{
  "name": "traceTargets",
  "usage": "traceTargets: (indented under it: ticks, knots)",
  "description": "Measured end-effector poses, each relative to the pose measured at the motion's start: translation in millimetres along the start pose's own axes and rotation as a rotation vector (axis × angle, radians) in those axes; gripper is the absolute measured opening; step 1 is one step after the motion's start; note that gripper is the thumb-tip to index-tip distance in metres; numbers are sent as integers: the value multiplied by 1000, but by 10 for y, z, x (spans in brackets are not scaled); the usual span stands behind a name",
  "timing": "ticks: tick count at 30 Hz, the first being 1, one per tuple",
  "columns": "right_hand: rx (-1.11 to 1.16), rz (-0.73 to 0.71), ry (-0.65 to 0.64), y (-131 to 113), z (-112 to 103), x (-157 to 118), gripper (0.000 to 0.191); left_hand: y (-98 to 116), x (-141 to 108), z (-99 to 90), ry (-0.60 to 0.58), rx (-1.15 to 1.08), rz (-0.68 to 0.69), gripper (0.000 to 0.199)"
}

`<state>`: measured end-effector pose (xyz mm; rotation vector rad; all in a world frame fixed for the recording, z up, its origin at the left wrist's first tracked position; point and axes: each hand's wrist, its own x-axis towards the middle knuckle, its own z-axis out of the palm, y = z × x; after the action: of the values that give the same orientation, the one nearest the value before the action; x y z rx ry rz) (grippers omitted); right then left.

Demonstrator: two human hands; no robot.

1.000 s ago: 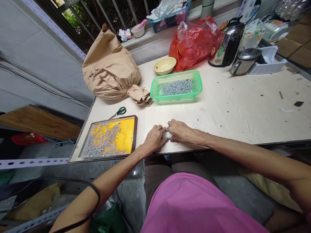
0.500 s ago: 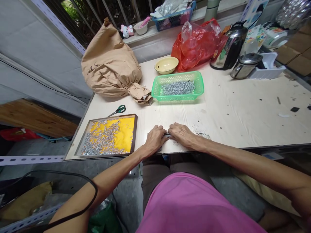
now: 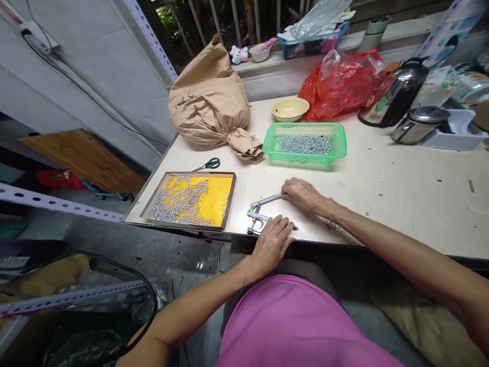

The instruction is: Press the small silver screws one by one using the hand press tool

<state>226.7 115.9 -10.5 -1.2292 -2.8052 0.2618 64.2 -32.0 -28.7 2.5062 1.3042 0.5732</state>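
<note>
A grey metal pair of pliers (image 3: 254, 209) with a spring between its arms lies at the table's front edge, jaw end to the left and handles spread apart. My right hand (image 3: 302, 194) has its fingers closed round the end of the upper handle. Over the lower handle, my left hand (image 3: 272, 240) rests with its fingers curled; a dark tip pokes out to its right. Left of the pliers is a shallow tray (image 3: 229, 200) with a yellow bottom, holding many small silvery metal pieces (image 3: 179, 201). More such pieces fill part of a green plastic basket (image 3: 305, 159) behind my hands.
Green-handled scissors (image 3: 212, 163) lie behind the tray. A tied brown paper sack (image 3: 214, 107), a cream bowl (image 3: 289, 109), a red plastic bag (image 3: 340, 92), a kettle (image 3: 397, 94) and a steel pot (image 3: 418, 127) line the back. Small scraps dot the right side of the table.
My hands were close together over a mostly hidden tool; now the pliers show with spread handles. My left hand is nearer the edge, my right farther back. The view has turned left.
</note>
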Motion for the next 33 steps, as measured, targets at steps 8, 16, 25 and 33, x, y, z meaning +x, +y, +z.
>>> traceTargets:
  ticks: [8, 16, 25, 33]
  knots:
    - [-102, -227, -60, -591, -194, 223, 16, -32, -34, 40, 0, -64, -8, 42]
    - [-168, -575, -179, -1299, 55, 340, 13, -91, -163, 265, -49, -110, -94, 41]
    - [177, -236, 415, -909, -574, 472, 23, -77, -136, 130, 23, -66, 12, 48]
    - [-176, 244, 486, 403, -950, 587, 41, -111, -177, 142, 22, -46, 30, 48]
